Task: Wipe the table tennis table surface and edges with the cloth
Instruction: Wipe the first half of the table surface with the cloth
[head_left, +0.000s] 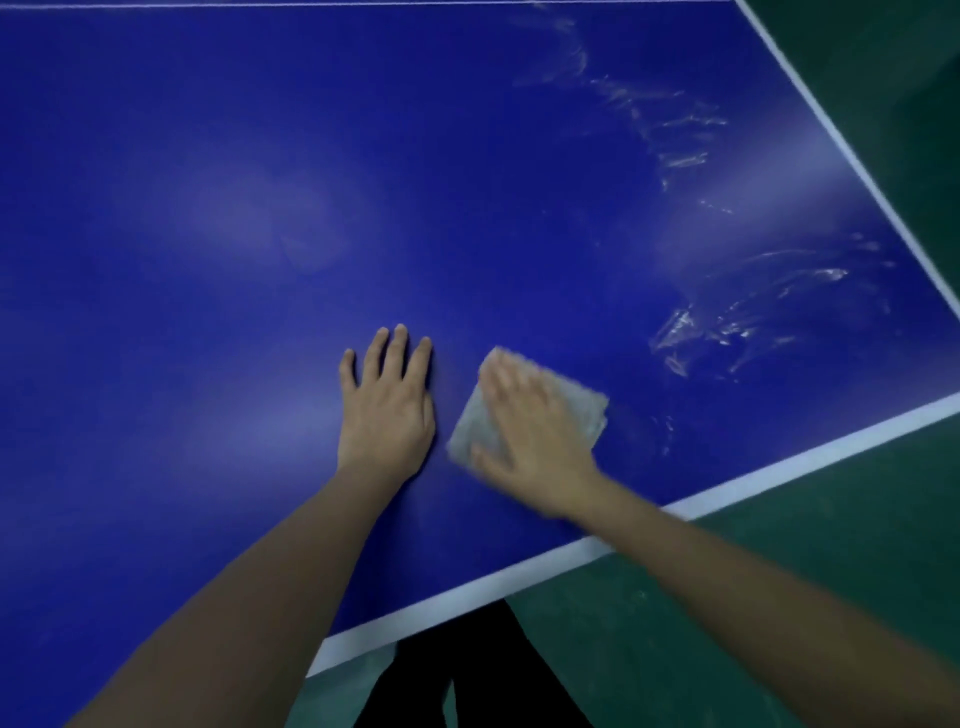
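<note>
A person leaned over a blue table tennis table (208, 208), both bare forearms reaching in from the bottom of the head view. The left hand (387, 410) lay palm down on the bare blue surface, fingers straight and close together, holding nothing. Just beside it, to its right and apart from it by a narrow strip of blue, the right hand (530, 431) pressed flat on a folded pale grey cloth (470, 426), fingers extended rather than curled; the hand was blurred, so the fingertips could not be made out clearly. The cloth lay on the table top under that palm, its corners showing past the hand on the left, at the top and on the right. It sat near the white edge line (779, 467) that ran diagonally behind the right wrist. Wet streaks (727, 322) glistened on the surface to the right of the cloth and farther up toward the far corner. Beyond the table's edge lay a green floor (779, 597), and dark trousers (467, 675) showed below the near edge.
</note>
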